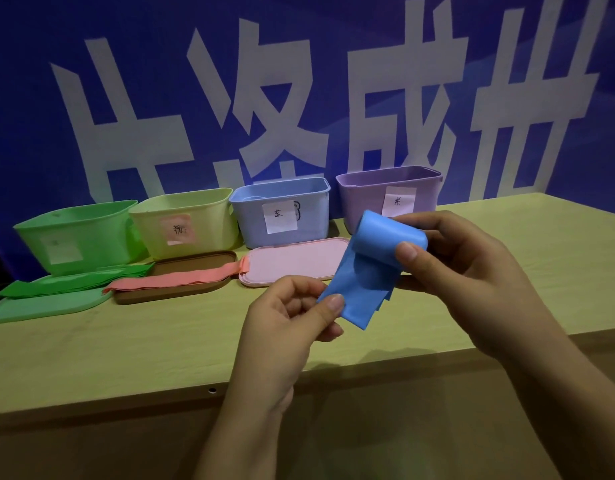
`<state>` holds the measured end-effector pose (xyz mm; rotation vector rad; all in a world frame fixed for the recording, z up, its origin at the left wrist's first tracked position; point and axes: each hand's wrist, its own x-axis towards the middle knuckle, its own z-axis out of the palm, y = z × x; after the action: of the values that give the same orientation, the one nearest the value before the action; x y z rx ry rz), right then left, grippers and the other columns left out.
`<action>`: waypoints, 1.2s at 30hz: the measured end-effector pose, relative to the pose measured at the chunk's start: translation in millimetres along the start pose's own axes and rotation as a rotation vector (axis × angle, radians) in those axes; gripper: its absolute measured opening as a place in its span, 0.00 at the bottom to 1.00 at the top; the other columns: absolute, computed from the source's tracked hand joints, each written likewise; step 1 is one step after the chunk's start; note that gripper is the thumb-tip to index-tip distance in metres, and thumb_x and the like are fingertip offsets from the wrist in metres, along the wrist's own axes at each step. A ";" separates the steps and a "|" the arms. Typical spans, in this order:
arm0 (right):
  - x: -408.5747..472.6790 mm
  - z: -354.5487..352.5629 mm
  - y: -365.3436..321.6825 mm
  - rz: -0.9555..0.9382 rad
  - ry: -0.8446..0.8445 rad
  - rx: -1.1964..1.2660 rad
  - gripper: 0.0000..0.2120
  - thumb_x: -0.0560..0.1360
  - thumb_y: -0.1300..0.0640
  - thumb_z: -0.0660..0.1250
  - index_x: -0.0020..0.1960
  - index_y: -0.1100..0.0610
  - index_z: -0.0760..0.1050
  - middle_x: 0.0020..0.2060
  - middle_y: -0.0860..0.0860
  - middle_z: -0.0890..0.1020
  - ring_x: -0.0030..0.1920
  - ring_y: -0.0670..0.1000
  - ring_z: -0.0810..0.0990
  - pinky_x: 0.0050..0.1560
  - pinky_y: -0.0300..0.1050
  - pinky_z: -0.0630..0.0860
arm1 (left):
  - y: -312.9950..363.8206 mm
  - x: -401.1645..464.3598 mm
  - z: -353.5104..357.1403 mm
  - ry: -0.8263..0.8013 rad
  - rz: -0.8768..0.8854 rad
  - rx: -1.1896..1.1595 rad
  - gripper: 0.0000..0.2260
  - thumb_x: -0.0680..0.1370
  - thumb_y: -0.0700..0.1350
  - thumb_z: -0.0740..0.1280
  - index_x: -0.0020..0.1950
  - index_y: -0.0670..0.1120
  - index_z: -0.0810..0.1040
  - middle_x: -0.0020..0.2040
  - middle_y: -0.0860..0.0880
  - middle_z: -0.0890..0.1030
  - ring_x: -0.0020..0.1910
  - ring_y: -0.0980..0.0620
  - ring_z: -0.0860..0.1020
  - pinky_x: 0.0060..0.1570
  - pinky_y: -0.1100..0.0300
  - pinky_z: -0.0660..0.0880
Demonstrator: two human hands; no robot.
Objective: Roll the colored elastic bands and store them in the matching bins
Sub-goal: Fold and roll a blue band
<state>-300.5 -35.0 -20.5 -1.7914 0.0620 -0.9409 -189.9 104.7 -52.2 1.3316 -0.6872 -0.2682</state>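
Blue elastic band [365, 271] hung above the tabletop [160, 341], mostly rolled; the right hand [472, 268] gripped the roll while the left hand [292, 317] pinched the loose tail. Slack in that tail would likely let the coil loosen or skew, and a slipping thumb could unwind it before it reached the blue bin [282, 213] behind

Both hands were raised in front of the body, working close together.

The right hand [472, 268] curled round the rolled part of the blue band [368, 268], thumb across its near face and fingers behind. The left hand [292, 313], lower and just beside it, pinched the band's loose end between thumb and bent fingers, forearms angled inward.
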 end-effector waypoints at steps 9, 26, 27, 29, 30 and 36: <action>0.8 -0.3 0.6 0.075 -0.003 0.172 0.12 0.69 0.50 0.67 0.52 0.51 0.76 0.44 0.48 0.83 0.48 0.49 0.82 0.45 0.45 0.81 | -3.9 7.2 -0.7 -0.355 -0.116 -0.150 0.14 0.69 0.38 0.70 0.54 0.45 0.82 0.42 0.45 0.80 0.31 0.53 0.75 0.33 0.63 0.74; -10.2 14.1 15.1 -0.166 -0.006 -0.256 0.14 0.67 0.52 0.68 0.50 0.40 0.71 0.51 0.40 0.77 0.54 0.42 0.77 0.49 0.36 0.78 | -12.4 8.6 -1.6 -0.384 -0.132 -0.356 0.14 0.65 0.40 0.71 0.50 0.43 0.84 0.49 0.43 0.83 0.52 0.48 0.80 0.54 0.59 0.77; -10.5 15.3 15.6 -0.197 -0.006 -0.290 0.15 0.67 0.53 0.69 0.50 0.40 0.70 0.51 0.40 0.77 0.54 0.42 0.76 0.50 0.34 0.77 | -12.9 8.3 -1.8 -0.378 -0.152 -0.375 0.15 0.63 0.41 0.72 0.50 0.43 0.84 0.50 0.43 0.83 0.52 0.47 0.81 0.53 0.58 0.77; -9.8 17.4 17.9 -0.235 -0.006 -0.352 0.16 0.68 0.56 0.70 0.51 0.44 0.71 0.51 0.39 0.75 0.55 0.42 0.74 0.51 0.32 0.76 | -12.5 6.3 -1.1 -0.369 -0.180 -0.380 0.18 0.61 0.44 0.77 0.50 0.44 0.84 0.50 0.43 0.83 0.52 0.47 0.81 0.50 0.59 0.78; -9.7 18.0 19.0 -0.239 -0.005 -0.370 0.15 0.67 0.56 0.70 0.52 0.45 0.71 0.50 0.38 0.74 0.55 0.42 0.74 0.52 0.31 0.75 | -12.0 5.0 -0.1 -0.358 -0.188 -0.380 0.19 0.61 0.46 0.80 0.51 0.44 0.84 0.51 0.43 0.83 0.52 0.47 0.82 0.50 0.59 0.78; -11.0 21.6 21.1 -0.244 -0.046 -0.393 0.18 0.69 0.60 0.73 0.47 0.41 0.70 0.51 0.40 0.75 0.56 0.41 0.74 0.51 0.28 0.74 | -11.4 1.2 8.5 -0.152 -0.136 -0.213 0.20 0.59 0.52 0.72 0.49 0.46 0.81 0.46 0.46 0.85 0.48 0.50 0.83 0.50 0.56 0.78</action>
<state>-286.8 -22.4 -46.7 -2.2189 -0.0016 -1.1170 -191.8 94.5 -62.0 1.1628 -0.6754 -0.5422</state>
